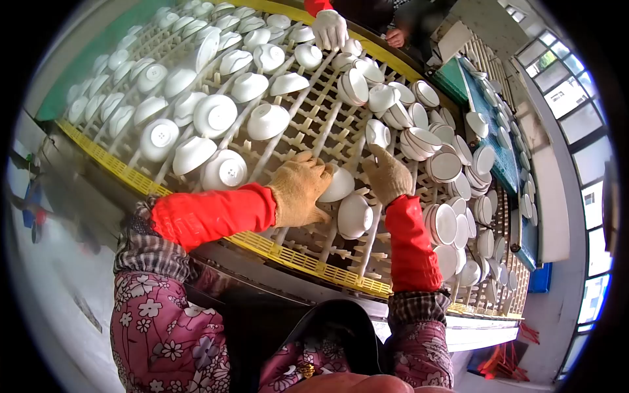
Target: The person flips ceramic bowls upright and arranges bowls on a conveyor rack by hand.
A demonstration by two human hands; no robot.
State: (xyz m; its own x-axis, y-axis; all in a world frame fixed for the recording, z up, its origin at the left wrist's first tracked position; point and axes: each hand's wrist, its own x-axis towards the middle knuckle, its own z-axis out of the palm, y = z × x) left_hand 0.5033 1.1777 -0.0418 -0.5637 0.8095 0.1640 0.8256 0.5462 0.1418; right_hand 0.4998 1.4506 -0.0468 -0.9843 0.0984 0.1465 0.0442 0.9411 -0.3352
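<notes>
My left hand [300, 188], in a tan work glove, curls its fingers against a white bowl [339, 184], with the thumb lower down. Just below that bowl lies another white bowl [355, 216], tilted on the slatted conveyor [314, 124]. In a matching glove, my right hand [389, 175] has its fingertips at the lower edge of a small white bowl [378, 133]; its grip is partly hidden. Left of my hands, many upside-down bowls [215, 116] rest on the conveyor. Stacked and tilted bowls [445, 167] crowd its right side.
Yellow perforated strips [308, 263] edge the conveyor. Across it, a co-worker's white-gloved hand [329, 30] touches bowls, and a bare hand [395, 37] shows nearby. A blue-green belt [491, 131] carries more bowls at the right. A blue bin [540, 278] stands beyond.
</notes>
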